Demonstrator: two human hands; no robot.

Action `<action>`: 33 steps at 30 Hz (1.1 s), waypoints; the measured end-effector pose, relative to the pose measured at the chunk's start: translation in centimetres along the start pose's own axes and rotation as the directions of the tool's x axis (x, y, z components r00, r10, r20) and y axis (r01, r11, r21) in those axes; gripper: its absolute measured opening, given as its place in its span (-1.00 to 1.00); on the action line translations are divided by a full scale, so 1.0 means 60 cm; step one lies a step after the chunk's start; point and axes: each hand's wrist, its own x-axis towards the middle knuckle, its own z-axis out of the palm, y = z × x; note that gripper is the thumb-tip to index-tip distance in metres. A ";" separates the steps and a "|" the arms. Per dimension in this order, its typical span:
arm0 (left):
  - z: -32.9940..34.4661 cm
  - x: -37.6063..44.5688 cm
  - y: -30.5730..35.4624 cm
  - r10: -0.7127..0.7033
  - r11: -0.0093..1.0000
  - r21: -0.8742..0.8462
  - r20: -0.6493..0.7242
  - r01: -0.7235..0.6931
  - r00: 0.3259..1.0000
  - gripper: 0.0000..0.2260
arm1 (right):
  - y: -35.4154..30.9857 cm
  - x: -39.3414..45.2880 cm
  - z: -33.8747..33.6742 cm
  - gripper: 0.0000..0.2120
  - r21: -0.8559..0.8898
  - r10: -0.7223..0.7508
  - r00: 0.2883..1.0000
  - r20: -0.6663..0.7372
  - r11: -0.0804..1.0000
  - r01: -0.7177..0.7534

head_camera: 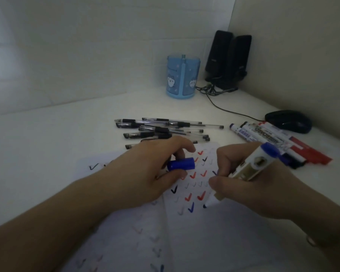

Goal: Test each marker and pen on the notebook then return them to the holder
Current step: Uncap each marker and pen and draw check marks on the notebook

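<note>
Now, right hand [251, 185] w/ marker [249, 169], tip down-left on notebook [185, 228].

A dim corner: pale walls [77, 46] meet behind a white desk [47, 138] holding black speakers [228, 59].

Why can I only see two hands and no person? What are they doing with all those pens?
The camera sits on the person's head and looks down, so you only see their arms. The right hand holds a blue marker, its tip on the notebook, which is full of tick marks. The left hand holds the marker's blue cap. On the white desk lie a pile of black pens and more markers. Behind them stand a blue pen holder, two black speakers and a computer mouse.
</note>
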 end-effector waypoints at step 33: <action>0.002 -0.001 -0.002 0.047 0.973 -0.206 -0.261 -0.103 0.964 -0.79 | 0.019 0.013 -0.023 -0.73 0.479 -0.096 0.987 -0.132 0.865 0.148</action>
